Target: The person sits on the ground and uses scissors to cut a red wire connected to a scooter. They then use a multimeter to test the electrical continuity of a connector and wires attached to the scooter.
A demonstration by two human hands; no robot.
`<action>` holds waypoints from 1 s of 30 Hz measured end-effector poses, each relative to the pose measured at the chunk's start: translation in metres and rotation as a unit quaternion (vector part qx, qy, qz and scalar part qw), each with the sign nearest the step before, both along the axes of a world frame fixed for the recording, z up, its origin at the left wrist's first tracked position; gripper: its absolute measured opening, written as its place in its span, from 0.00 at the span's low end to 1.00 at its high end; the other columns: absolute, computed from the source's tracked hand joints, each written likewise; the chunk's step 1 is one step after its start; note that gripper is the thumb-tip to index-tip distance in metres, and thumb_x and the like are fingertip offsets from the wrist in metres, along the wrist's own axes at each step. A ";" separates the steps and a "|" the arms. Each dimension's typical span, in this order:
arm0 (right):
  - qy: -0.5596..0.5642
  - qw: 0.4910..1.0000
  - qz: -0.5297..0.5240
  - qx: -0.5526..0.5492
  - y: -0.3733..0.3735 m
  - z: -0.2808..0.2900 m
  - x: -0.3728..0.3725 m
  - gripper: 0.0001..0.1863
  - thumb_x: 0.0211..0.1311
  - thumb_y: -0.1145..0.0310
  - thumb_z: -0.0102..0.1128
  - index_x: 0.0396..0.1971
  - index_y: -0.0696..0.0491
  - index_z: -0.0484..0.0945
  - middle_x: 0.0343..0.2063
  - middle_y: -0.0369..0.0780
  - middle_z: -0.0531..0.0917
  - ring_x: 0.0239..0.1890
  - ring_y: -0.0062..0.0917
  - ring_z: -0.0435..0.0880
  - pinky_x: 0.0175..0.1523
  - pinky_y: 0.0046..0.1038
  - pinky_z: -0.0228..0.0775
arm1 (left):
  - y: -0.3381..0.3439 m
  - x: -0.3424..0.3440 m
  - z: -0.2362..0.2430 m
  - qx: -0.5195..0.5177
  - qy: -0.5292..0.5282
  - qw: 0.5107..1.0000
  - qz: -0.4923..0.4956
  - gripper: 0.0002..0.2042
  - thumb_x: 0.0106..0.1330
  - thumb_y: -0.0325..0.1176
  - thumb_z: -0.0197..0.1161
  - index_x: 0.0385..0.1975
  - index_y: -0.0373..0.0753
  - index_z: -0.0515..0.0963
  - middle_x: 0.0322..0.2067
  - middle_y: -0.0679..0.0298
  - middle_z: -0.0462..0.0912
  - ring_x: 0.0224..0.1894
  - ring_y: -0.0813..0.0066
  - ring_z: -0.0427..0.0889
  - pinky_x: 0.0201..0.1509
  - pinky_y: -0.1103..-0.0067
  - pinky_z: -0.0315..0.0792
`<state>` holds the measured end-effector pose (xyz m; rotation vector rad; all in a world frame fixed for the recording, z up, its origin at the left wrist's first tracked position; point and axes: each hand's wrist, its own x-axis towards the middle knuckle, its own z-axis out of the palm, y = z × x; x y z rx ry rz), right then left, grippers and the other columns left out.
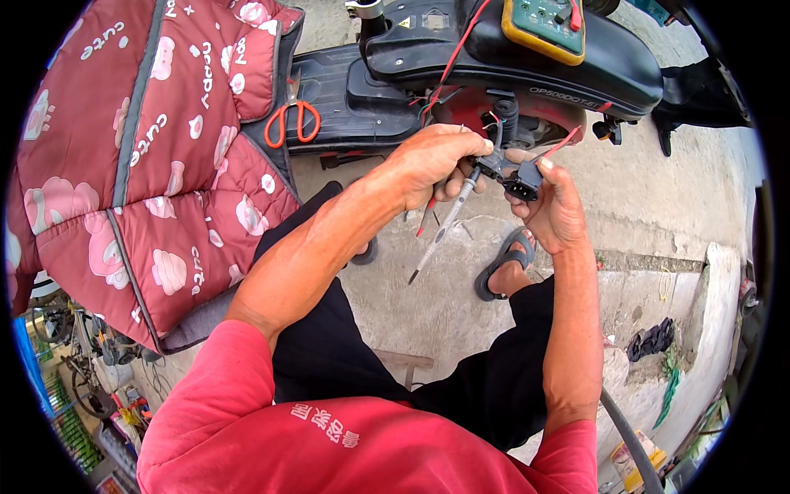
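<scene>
My left hand (440, 165) is closed, its thumb and fingers pinching a small black connector (491, 164). A slim grey pen-like tool (448, 221) with a dark tip slants down from the same fingers. Below that hand a red probe-like piece (427, 216) points downward; whether the fingers hold it I cannot tell. My right hand (558, 206) grips a black socket (523, 183), its open face toward me. A red lead (560, 143) runs up from beside the right thumb. The two black parts are close together, and fingers hide where they meet.
A black electric scooter (510, 62) lies across the far side, with a yellow-and-green multimeter (546, 26) on it. Orange-handled scissors (292, 123) rest on its footboard beside a red quilted cover (164, 156). My sandalled foot (512, 267) is on the concrete.
</scene>
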<state>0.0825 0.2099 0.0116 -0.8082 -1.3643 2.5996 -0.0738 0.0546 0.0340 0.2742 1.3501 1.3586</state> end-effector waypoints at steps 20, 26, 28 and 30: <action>0.005 1.000 0.001 -0.014 -0.004 -0.004 -0.003 0.30 0.69 0.50 0.53 0.55 0.63 0.75 0.31 0.35 0.80 0.29 0.19 0.77 0.31 0.21 0.65 | 0.000 0.005 -0.006 0.013 -0.013 1.000 0.012 0.12 0.70 0.40 0.57 0.37 0.36 0.74 0.22 0.61 0.80 0.11 0.85 0.67 0.12 0.85 0.56; 0.037 0.999 0.026 -0.001 0.000 -0.005 0.001 0.31 0.70 0.50 0.51 0.58 0.63 0.72 0.36 0.37 0.82 0.32 0.21 0.77 0.36 0.22 0.69 | -0.002 0.004 -0.008 0.019 -0.017 1.000 0.014 0.13 0.69 0.41 0.59 0.35 0.36 0.72 0.23 0.59 0.80 0.11 0.84 0.67 0.12 0.84 0.56; 0.043 0.999 0.024 -0.001 0.000 -0.005 0.002 0.32 0.69 0.50 0.51 0.58 0.64 0.72 0.36 0.37 0.82 0.32 0.21 0.77 0.36 0.22 0.69 | -0.002 0.004 -0.008 0.023 -0.020 0.999 0.012 0.13 0.68 0.41 0.59 0.34 0.36 0.71 0.23 0.58 0.80 0.11 0.83 0.67 0.12 0.84 0.56; 0.047 0.999 0.021 -0.002 0.000 -0.006 0.001 0.32 0.68 0.49 0.52 0.58 0.64 0.72 0.37 0.38 0.82 0.32 0.21 0.77 0.36 0.22 0.70 | -0.002 0.004 -0.007 0.020 -0.018 1.000 0.011 0.13 0.68 0.41 0.59 0.33 0.37 0.71 0.23 0.59 0.80 0.11 0.83 0.67 0.11 0.83 0.56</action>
